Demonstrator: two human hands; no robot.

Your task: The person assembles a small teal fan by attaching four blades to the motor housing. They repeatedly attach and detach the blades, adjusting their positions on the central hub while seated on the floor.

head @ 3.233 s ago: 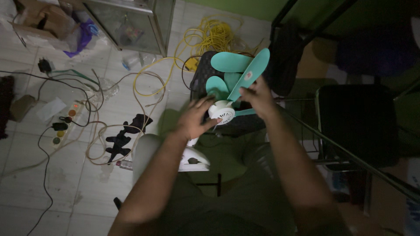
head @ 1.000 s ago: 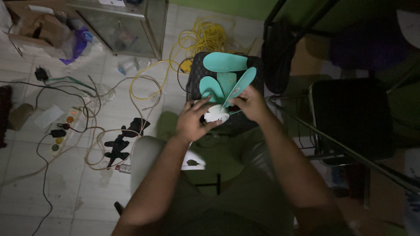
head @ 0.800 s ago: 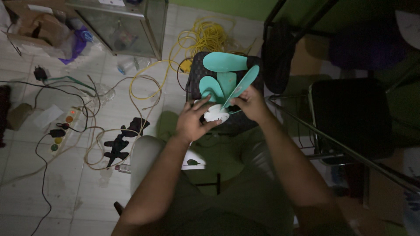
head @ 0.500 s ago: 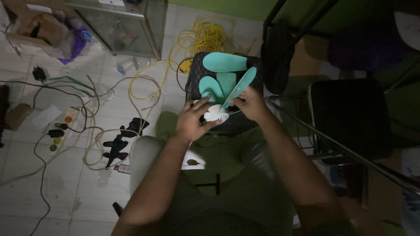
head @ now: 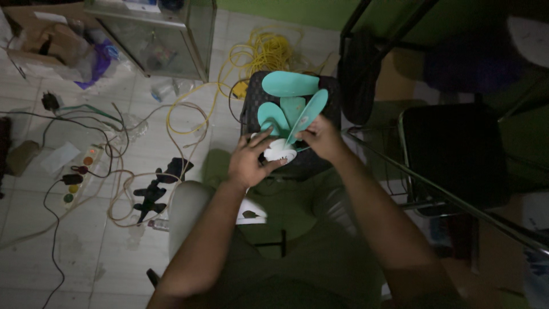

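Teal fan blades [head: 289,97]: four visible.

The fan blade [head: 289,109] sits above a stool [head: 326,94], cables [head: 189,114] left.

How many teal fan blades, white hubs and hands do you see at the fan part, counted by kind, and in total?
Teal fan blades: 4 visible, e.g. the top one
White hub: 1
Hands: 2, the left hand on the hub, the right hand at a blade's base
Total: 7
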